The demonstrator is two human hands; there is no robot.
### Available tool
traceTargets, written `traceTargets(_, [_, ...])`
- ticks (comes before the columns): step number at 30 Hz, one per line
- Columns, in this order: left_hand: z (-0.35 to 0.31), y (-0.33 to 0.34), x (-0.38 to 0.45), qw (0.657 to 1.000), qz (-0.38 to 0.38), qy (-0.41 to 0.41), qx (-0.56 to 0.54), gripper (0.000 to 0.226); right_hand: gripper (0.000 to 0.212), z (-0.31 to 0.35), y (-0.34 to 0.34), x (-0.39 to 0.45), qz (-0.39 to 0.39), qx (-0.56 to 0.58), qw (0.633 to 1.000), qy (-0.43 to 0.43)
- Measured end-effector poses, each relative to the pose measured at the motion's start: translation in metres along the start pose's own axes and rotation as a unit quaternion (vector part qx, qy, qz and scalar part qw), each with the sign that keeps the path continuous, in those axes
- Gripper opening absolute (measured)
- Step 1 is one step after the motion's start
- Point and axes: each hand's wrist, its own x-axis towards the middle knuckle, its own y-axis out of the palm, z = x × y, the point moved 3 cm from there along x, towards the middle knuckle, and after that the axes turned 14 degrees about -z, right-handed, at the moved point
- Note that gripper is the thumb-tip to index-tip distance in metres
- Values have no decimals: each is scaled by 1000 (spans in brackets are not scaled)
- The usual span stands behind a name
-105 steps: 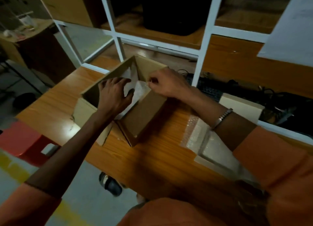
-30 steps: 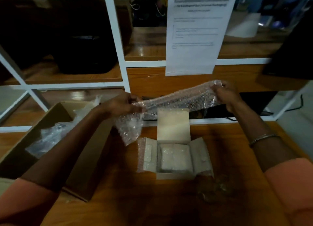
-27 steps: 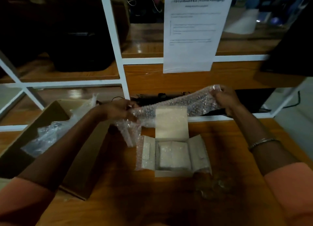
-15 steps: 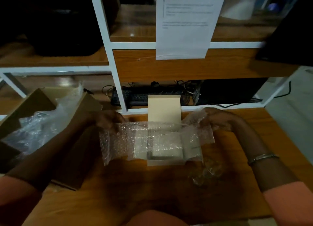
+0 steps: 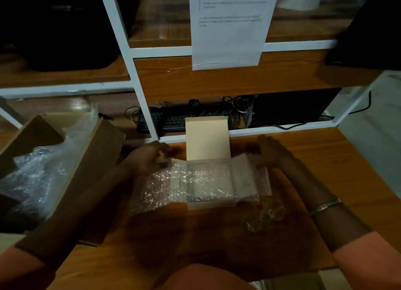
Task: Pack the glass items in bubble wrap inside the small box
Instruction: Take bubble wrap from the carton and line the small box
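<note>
A small white box stands open in the middle of the wooden table, its lid tilted up at the back. A sheet of bubble wrap lies spread across the box's opening and hangs over both sides. My left hand pinches the sheet's far left corner. My right hand holds its far right edge. Small clear glass items rest on the table just right of the box's front corner, hard to make out in the dim light.
A larger brown cardboard box stuffed with bubble wrap stands at the left. A white-framed shelf runs behind the table, with a keyboard and cables under it and a paper notice hanging above.
Earlier my hands were in the big brown box. Then they held the bubble wrap stretched in the air; it has come down flat over the small box.
</note>
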Motion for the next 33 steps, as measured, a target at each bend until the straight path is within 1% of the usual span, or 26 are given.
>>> traceTargets(1, [-12, 4, -5, 997, -1, 71, 41, 47, 92, 15, -4, -6, -33, -19, 997, -60])
traceTargets(2, [-25, 7, -12, 990, 4, 127, 67, 46, 79, 33, -5, -15, -56, -23, 990, -131])
traceTargets(3, [-34, 17, -16, 981, 19, 173, 90, 45, 63, 52, -3, -23, -53, -11, 979, -198])
traceTargets(4, [-44, 30, -24, 971, 38, 206, 112, 45, 52, 66, 4, -31, -15, 19, 970, -243])
traceTargets(5, [-47, 43, -27, 961, 57, 232, 142, 45, 47, 78, 12, -38, 41, 24, 961, -273])
traceTargets(6, [-48, 55, -27, 950, 74, 250, 171, 48, 50, 84, 24, -42, 84, 6, 953, -292])
traceTargets(7, [-44, 68, -26, 943, 108, 243, 201, 52, 57, 87, 37, -43, 98, -28, 945, -312])
traceTargets(8, [-39, 79, -25, 938, 124, 237, 222, 55, 67, 88, 48, -42, 114, -69, 936, -324])
traceTargets(10, [-33, 90, -22, 934, 142, 225, 239, 59, 79, 81, 67, -40, 134, -120, 927, -329])
traceTargets(14, [-31, 107, -17, 927, 139, 240, 252, 59, 77, 71, 82, -41, 151, -181, 913, -333])
traceTargets(17, [-35, 120, -15, 903, 168, 252, 306, 71, 78, 74, 85, -43, 141, -203, 903, -352])
traceTargets(19, [-40, 130, -14, 888, 178, 265, 332, 72, 75, 78, 90, -45, 131, -213, 895, -368])
traceTargets(23, [-50, 139, -9, 876, 208, 259, 351, 63, 57, 94, 99, -43, 109, -225, 894, -372])
traceTargets(25, [-57, 141, -9, 869, 206, 254, 372, 58, 51, 105, 100, -40, 83, -205, 895, -387])
traceTargets(26, [-58, 142, -8, 868, 199, 252, 378, 53, 52, 109, 102, -39, 64, -194, 893, -401])
traceTargets(28, [-59, 142, -7, 870, 184, 252, 381, 47, 61, 113, 106, -37, 41, -189, 889, -415])
traceTargets(30, [-55, 144, -7, 869, 179, 252, 386, 52, 73, 107, 114, -37, 49, -200, 893, -400])
traceTargets(33, [-49, 146, -9, 867, 179, 251, 391, 61, 84, 95, 128, -35, 72, -243, 882, -397])
